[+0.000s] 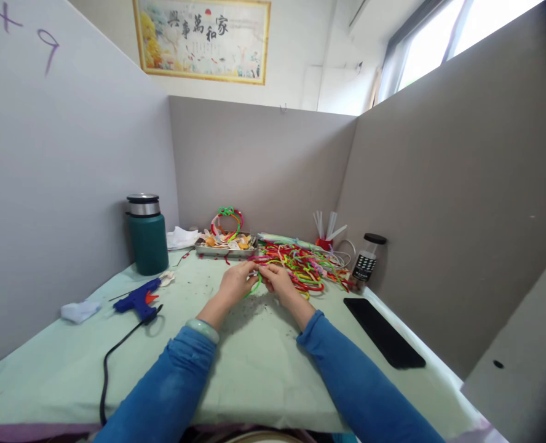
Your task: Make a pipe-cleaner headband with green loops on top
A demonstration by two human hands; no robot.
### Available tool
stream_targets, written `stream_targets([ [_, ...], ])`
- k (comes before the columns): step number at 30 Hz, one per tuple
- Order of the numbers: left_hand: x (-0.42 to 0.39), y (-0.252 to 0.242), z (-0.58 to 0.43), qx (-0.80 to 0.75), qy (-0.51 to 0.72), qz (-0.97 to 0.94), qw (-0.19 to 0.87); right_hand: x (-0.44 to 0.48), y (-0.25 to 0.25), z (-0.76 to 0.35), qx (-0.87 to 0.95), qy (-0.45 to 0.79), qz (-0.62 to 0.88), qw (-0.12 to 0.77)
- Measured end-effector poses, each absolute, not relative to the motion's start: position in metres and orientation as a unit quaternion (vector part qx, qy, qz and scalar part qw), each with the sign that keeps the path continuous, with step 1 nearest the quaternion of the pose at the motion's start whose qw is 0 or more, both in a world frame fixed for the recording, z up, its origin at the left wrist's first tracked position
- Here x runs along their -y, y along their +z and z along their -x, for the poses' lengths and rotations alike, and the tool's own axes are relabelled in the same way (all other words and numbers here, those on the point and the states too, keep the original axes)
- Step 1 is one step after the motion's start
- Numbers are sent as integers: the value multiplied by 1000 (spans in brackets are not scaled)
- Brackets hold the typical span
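My left hand (237, 283) and my right hand (277, 282) meet over the middle of the table, fingertips pinched close together. Between them runs a bright green pipe cleaner (257, 285), part of it curving down below the left fingers; the rest is hidden by my fingers. Just beyond and to the right of my hands lies a tangled heap of coloured pipe cleaners (300, 266), mostly red, green and yellow. Behind my left hand, a metal tray (222, 251) holds small pale and orange pieces, with a ring of coloured pipe cleaners (227, 223) standing on them.
At left stand a green thermos (147, 240) and a blue glue gun (139, 300) with a black cord. White crumpled cloth (80, 311) lies near the left panel. A red holder (324, 243) with white sticks, a lidded jar (366, 263) and a black flat slab (383, 332) are at right.
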State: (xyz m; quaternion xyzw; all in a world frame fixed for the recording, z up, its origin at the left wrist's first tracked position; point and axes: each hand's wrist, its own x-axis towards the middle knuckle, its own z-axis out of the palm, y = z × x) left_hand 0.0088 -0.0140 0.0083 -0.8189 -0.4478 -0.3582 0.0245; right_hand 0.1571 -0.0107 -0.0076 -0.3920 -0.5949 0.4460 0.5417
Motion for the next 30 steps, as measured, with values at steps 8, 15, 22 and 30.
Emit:
stream_targets([
  [8, 10, 10, -8, 444, -388, 808, -20, 11, -8, -158, 597, 465, 369, 540],
  [15, 7, 10, -8, 431, -415, 799, -49, 8, -12, -160, 598, 469, 358, 543],
  [22, 2, 7, -6, 450, -422, 780, -104, 10, -11, -159, 606, 457, 352, 548],
  [30, 3, 8, -6, 469, -401, 779, -111, 10, -11, -160, 617, 450, 355, 539],
])
